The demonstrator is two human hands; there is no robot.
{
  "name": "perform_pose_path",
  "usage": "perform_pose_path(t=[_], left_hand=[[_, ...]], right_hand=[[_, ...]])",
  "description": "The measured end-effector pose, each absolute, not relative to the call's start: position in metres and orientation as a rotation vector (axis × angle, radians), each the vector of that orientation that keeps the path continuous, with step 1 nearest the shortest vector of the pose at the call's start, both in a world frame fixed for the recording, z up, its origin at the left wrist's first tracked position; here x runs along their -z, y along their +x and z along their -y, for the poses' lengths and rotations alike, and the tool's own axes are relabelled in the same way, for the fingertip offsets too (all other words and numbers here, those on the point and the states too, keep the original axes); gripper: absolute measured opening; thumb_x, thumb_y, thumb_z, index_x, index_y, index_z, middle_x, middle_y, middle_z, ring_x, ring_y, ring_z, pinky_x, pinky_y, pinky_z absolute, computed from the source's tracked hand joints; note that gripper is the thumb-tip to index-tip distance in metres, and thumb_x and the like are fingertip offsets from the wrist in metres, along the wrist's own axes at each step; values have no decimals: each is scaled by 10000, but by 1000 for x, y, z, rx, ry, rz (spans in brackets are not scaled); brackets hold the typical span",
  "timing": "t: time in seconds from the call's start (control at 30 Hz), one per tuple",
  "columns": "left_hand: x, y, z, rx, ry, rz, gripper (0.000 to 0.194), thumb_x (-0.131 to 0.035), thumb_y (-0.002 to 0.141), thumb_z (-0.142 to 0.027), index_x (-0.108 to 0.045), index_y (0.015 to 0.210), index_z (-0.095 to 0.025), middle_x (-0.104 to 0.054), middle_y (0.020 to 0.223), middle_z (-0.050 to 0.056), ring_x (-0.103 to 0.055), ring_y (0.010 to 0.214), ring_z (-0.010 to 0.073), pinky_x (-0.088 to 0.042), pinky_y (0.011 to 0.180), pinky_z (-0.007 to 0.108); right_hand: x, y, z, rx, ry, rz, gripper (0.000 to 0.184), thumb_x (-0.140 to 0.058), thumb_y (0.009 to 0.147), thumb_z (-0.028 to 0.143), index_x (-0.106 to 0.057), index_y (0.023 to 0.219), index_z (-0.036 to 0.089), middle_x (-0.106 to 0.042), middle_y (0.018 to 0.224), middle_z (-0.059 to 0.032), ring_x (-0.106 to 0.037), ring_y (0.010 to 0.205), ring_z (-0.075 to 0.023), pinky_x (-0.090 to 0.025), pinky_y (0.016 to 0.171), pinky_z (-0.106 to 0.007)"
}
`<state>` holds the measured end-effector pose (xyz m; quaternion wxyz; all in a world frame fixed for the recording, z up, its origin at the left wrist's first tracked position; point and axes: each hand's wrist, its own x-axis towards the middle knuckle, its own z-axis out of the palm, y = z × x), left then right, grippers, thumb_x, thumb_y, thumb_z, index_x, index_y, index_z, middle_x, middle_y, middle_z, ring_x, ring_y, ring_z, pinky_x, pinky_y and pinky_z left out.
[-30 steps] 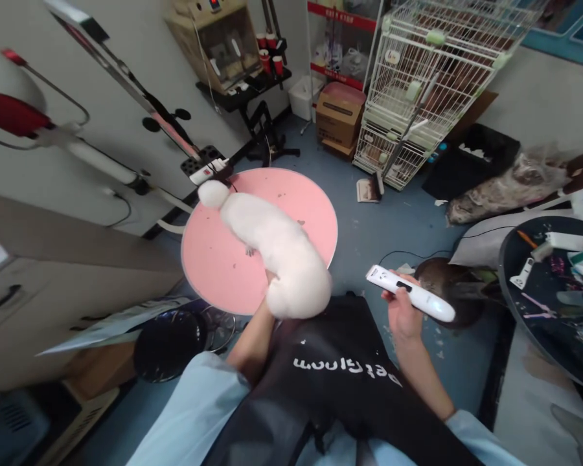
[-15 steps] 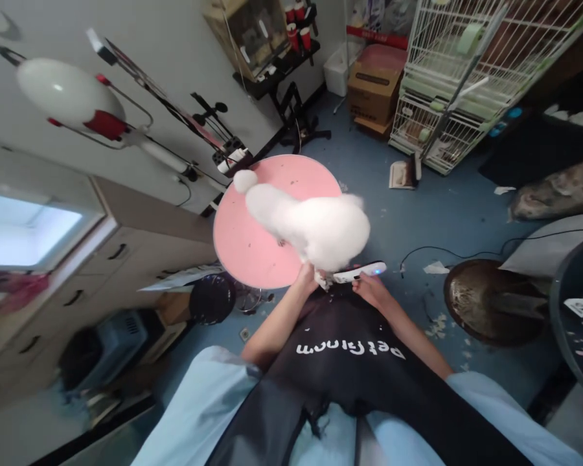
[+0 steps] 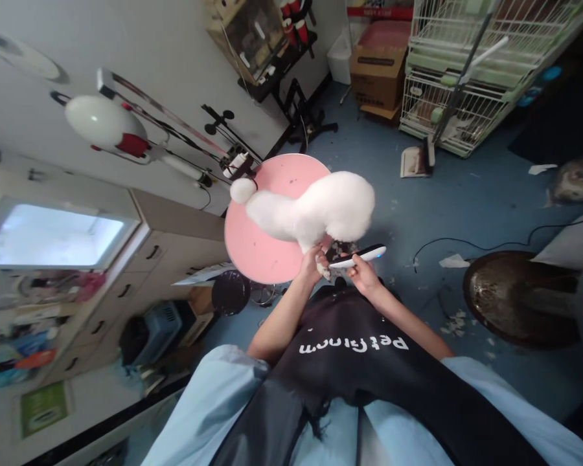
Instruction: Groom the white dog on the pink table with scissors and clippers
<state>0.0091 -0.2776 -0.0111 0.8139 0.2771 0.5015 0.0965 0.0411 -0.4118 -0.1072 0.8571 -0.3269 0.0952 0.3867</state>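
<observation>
A fluffy white dog (image 3: 315, 207) stands on the round pink table (image 3: 257, 259), its ball-shaped tail at the far left and its rounded head at the right. My left hand (image 3: 311, 262) is closed around one of its front legs near the paw (image 3: 324, 270). In my right hand (image 3: 363, 275) is a slim black-and-white hair clipper (image 3: 359, 257) with a small blue light at its rear end. The clipper's front end meets the paw, though the exact contact is too small to make out. The dog's face is hidden from above.
A white-and-red dryer (image 3: 97, 123) on an arm hangs at the left, above drawers (image 3: 146, 252). Wire cages (image 3: 461, 103), a cardboard box (image 3: 376, 71) and a dustpan (image 3: 415, 162) stand at the back right. A round brown stool (image 3: 495, 298) and a cable lie right; fur tufts litter the floor.
The view has shifted a little. The dog's head has lifted away from my hands, showing more of the paw. My right hand and the clipper have tilted and risen slightly.
</observation>
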Motion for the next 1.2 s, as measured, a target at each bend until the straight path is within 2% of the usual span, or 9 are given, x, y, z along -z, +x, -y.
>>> perform_pose_path(t=[0.3,0.43,0.53,0.67,0.83,0.93,1.0,1.07,1.2], left_hand=[[10,15,284,-242,677,-1137,148,-537,920,-73,-481,849,-189,-221,485,-126,-246,315,48,-173,342,143],[13,12,276,-254,691,-1162,153,-575,915,-86,-486,844,-188,-195,493,-133,-224,326,40,-171,354,150],[13,8,270,-257,666,-1170,151,-501,950,-75,-503,840,-178,-193,480,-126,-202,336,45,-166,351,154],[16,4,266,-260,658,-1152,162,-475,943,-62,-518,829,-169,-212,470,-119,-188,339,44,-165,354,156],[32,1,260,-239,720,-1098,165,-644,861,-165,-485,841,-208,-217,476,-134,-232,340,66,-223,381,185],[42,-2,258,-186,879,-1151,183,-698,819,-228,-522,857,-193,-426,510,-87,-426,412,98,-339,445,213],[46,-5,257,-120,1037,-1274,212,-714,834,-310,-558,828,-168,-539,561,-31,-481,451,102,-322,460,214],[48,-6,257,-37,1176,-1398,260,-685,867,-366,-565,762,-161,-517,516,-21,-408,404,88,-224,437,218],[49,-7,260,-34,1269,-1433,202,-639,864,-266,-563,707,-163,-482,461,-27,-305,333,74,-134,414,236]], right_hand=[[100,68,406,-916,-733,39,450,-911,569,354,-593,874,260,-767,762,29,-438,432,-76,-292,393,-210],[103,71,397,-925,-738,42,411,-887,571,343,-608,856,245,-760,740,30,-435,423,-64,-309,392,-200],[110,71,391,-997,-752,15,360,-876,558,336,-632,802,233,-742,689,21,-462,426,-78,-334,390,-207],[122,64,391,-1151,-723,-23,309,-856,593,361,-600,694,220,-669,574,7,-591,509,-141,-456,455,-235],[128,39,387,-1495,-533,124,320,-861,607,335,-613,775,222,-680,640,14,-688,606,-201,-604,611,-355],[131,30,379,-1348,-646,60,282,-830,615,342,-613,748,221,-663,610,21,-634,549,-171,-561,580,-313],[134,29,376,-1242,-713,14,263,-828,580,309,-622,717,218,-638,578,36,-584,530,-144,-506,553,-270],[136,28,378,-1146,-802,12,251,-837,530,256,-646,687,215,-628,569,49,-549,541,-126,-454,545,-245],[138,24,387,-1039,-991,137,220,-850,517,242,-694,672,228,-634,577,52,-542,569,-145,-428,559,-271]])
